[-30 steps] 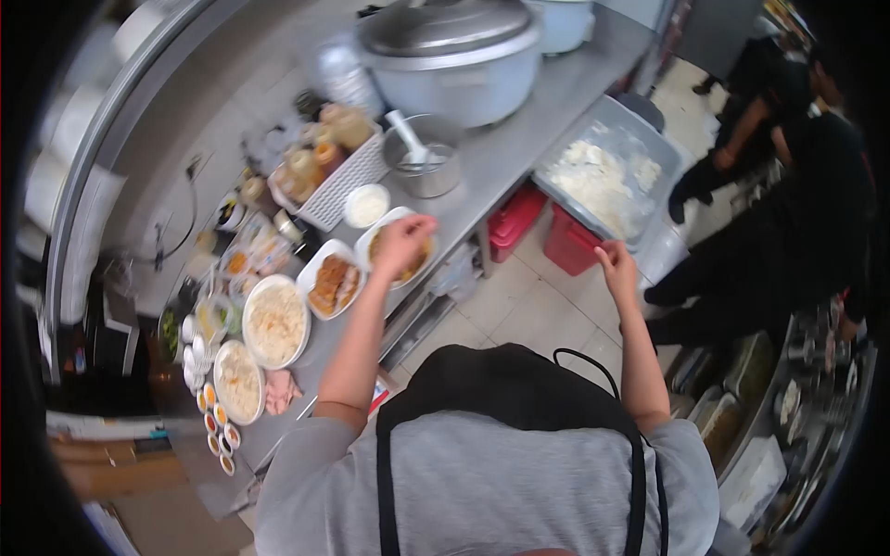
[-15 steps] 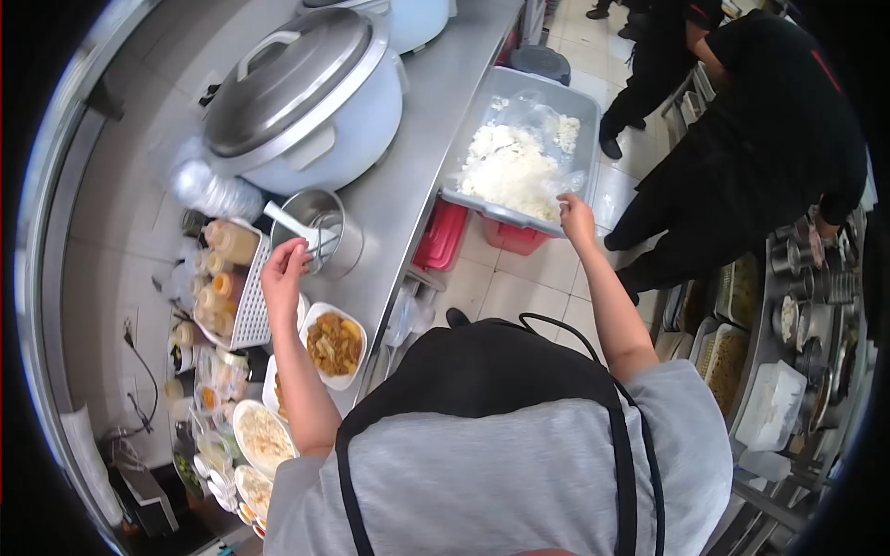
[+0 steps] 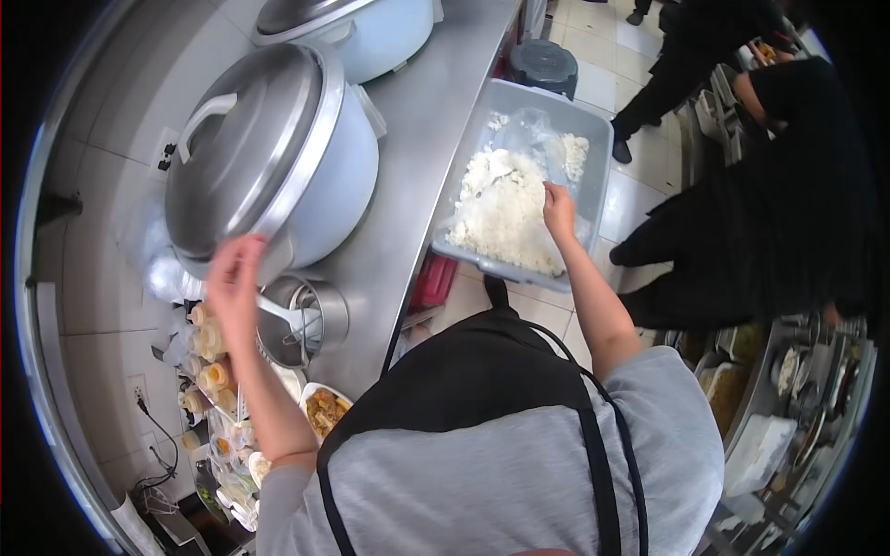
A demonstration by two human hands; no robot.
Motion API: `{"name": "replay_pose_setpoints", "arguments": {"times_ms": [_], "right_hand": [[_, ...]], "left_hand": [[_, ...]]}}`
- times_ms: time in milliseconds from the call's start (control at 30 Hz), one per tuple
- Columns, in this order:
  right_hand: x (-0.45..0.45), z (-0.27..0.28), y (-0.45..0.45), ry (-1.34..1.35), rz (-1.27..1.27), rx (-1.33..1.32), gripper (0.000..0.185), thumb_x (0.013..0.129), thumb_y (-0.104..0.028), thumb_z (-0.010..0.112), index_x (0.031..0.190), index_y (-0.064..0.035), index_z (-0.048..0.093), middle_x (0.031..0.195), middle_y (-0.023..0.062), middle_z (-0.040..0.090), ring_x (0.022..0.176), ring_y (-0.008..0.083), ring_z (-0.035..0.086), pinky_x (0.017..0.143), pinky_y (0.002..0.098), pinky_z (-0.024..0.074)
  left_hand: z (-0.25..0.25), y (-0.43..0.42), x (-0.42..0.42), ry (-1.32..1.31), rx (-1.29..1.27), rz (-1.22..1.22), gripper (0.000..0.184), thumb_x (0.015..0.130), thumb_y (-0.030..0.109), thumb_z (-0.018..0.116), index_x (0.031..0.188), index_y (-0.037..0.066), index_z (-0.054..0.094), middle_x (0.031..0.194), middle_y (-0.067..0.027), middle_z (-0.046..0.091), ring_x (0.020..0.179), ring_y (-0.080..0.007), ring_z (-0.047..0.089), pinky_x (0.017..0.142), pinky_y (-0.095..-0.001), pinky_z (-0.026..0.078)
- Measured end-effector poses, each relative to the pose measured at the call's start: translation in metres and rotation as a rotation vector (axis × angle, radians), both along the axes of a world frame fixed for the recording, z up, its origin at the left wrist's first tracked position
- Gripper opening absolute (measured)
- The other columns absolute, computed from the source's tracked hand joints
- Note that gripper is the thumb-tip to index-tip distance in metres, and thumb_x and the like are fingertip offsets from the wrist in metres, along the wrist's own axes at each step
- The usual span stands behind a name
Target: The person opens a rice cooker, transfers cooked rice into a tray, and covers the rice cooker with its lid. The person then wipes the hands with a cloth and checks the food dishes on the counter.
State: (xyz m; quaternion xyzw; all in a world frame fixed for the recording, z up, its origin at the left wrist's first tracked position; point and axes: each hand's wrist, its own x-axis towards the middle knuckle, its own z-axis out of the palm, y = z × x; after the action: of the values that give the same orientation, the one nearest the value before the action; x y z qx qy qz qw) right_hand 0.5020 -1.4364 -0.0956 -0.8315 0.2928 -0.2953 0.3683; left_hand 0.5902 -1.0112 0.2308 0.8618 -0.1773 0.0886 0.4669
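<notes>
The left hand (image 3: 236, 278) is raised over the surface (image 3: 408, 153), in front of the lower edge of the steel lid (image 3: 250, 139) on a large pale rice cooker (image 3: 343, 185). Its fingers are bent and blurred, with little space between them; I cannot tell whether they touch the lid or hold anything. Just below that hand a metal pot (image 3: 335, 320) stands on the surface, with a white scoop (image 3: 278, 310) in it, the handle leaning out over the rim on the hand's side. The right hand (image 3: 558, 213) is over the grey tub (image 3: 601, 171), its fingers drawn narrowly together above the heap of white rice (image 3: 505, 204); whether anything is pinched between them cannot be made out. The rice lies loose across much of the tub, with clear plastic (image 3: 532, 130) toward the far end. The tub is beside the long edge of the surface, a dark bin (image 3: 542, 67) just past its far end. Farther along the surface is a second rice cooker (image 3: 394, 42). Near the pot are sauce bottles (image 3: 213, 378) and a white dish of brown food (image 3: 326, 408). A person in black (image 3: 742, 222) stands to the right, apart from the tub.
</notes>
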Motion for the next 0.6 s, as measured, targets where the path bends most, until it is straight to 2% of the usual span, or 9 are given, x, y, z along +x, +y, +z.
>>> {"name": "replay_pose_setpoints", "arguments": {"times_ms": [33, 133, 167, 233, 367, 433, 467, 533, 600], "right_hand": [[0.02, -0.01, -0.009, 0.033, 0.002, -0.022, 0.02, 0.081, -0.005, 0.05, 0.097, -0.002, 0.062, 0.09, 0.0179, 0.059, 0.082, 0.0329, 0.057, 0.075, 0.0382, 0.0445], [0.077, -0.068, -0.047, 0.193, 0.021, 0.088, 0.031, 0.079, -0.007, 0.045, 0.107, -0.0014, 0.057, 0.098, 0.0223, 0.058, 0.092, 0.0361, 0.056, 0.08, 0.0396, 0.0433], [0.094, -0.081, -0.058, 0.289, -0.002, 0.118, 0.035, 0.077, -0.005, 0.044, 0.109, -0.0008, 0.055, 0.098, 0.0232, 0.058, 0.091, 0.0375, 0.055, 0.079, 0.0411, 0.0433], [0.12, -0.099, -0.076, 0.354, 0.026, 0.191, 0.042, 0.073, -0.006, 0.044, 0.113, 0.0004, 0.052, 0.099, 0.0247, 0.057, 0.093, 0.0383, 0.055, 0.082, 0.0424, 0.0425], [0.17, -0.144, -0.109, 0.389, -0.016, 0.232, 0.036, 0.072, -0.011, 0.046, 0.103, 0.0001, 0.058, 0.095, 0.0232, 0.059, 0.091, 0.0368, 0.056, 0.08, 0.0436, 0.043], [0.191, -0.152, -0.129, 0.742, 0.251, 0.145, 0.035, 0.078, -0.013, 0.045, 0.11, -0.0013, 0.053, 0.105, 0.0236, 0.056, 0.099, 0.0367, 0.054, 0.084, 0.0401, 0.0419], [0.199, -0.153, -0.139, 0.728, 0.28, 0.136, 0.035, 0.078, -0.013, 0.045, 0.11, -0.0013, 0.053, 0.105, 0.0236, 0.056, 0.099, 0.0367, 0.054, 0.084, 0.0401, 0.0419], [0.218, -0.164, -0.159, 0.273, 0.125, 0.569, 0.049, 0.082, -0.033, 0.042, 0.121, -0.0033, 0.043, 0.119, 0.0172, 0.048, 0.109, 0.0317, 0.046, 0.092, 0.0397, 0.0341], [0.231, -0.171, -0.157, -0.165, -0.034, 1.014, 0.067, 0.086, -0.054, 0.04, 0.131, -0.0053, 0.034, 0.132, 0.0109, 0.04, 0.119, 0.0267, 0.038, 0.099, 0.0394, 0.0264]], "left_hand": [[0.014, 0.0, 0.025, -0.102, 0.043, 0.052, 0.016, 0.085, 0.013, 0.056, 0.092, 0.0, 0.063, 0.09, -0.0048, 0.062, 0.083, -0.0106, 0.055, 0.076, -0.0225, 0.043], [0.042, -0.001, 0.112, -0.518, 0.518, 0.189, 0.032, 0.085, 0.009, 0.05, 0.117, 0.003, 0.05, 0.116, -0.0145, 0.053, 0.104, -0.0263, 0.053, 0.087, -0.0321, 0.042], [0.046, -0.001, 0.14, -0.524, 0.531, 0.198, 0.032, 0.085, 0.009, 0.05, 0.117, 0.003, 0.05, 0.116, -0.0145, 0.053, 0.104, -0.0263, 0.053, 0.087, -0.0321, 0.042], [0.044, 0.005, 0.189, -0.49, 0.952, 0.2, 0.041, 0.083, 0.005, 0.048, 0.124, 0.005, 0.043, 0.124, -0.0181, 0.046, 0.111, -0.0331, 0.046, 0.09, -0.037, 0.04], [0.045, 0.01, 0.244, -0.425, 1.063, 0.223, 0.042, 0.082, 0.006, 0.048, 0.124, 0.006, 0.043, 0.118, -0.0189, 0.05, 0.106, -0.0341, 0.049, 0.086, -0.0396, 0.043], [0.05, -0.009, 0.244, -0.393, 1.277, 0.314, 0.036, 0.081, 0.006, 0.048, 0.116, 0.004, 0.046, 0.103, -0.0213, 0.057, 0.091, -0.0355, 0.056, 0.076, -0.0434, 0.046], [0.049, -0.016, 0.245, -0.355, 1.316, 0.327, 0.03, 0.08, 0.005, 0.048, 0.11, 0.003, 0.047, 0.095, -0.0215, 0.058, 0.083, -0.0366, 0.058, 0.071, -0.0451, 0.047], [0.048, 0.003, 0.263, -0.477, 1.337, 0.251, 0.018, 0.077, 0.002, 0.048, 0.094, 0.001, 0.048, 0.078, -0.0219, 0.06, 0.071, -0.0388, 0.059, 0.061, -0.0475, 0.047], [0.066, -0.008, 0.252, -0.387, 1.337, 0.208, 0.018, 0.077, 0.004, 0.05, 0.094, 0.0, 0.047, 0.079, -0.0229, 0.059, 0.074, -0.0392, 0.058, 0.065, -0.0473, 0.047]]}}
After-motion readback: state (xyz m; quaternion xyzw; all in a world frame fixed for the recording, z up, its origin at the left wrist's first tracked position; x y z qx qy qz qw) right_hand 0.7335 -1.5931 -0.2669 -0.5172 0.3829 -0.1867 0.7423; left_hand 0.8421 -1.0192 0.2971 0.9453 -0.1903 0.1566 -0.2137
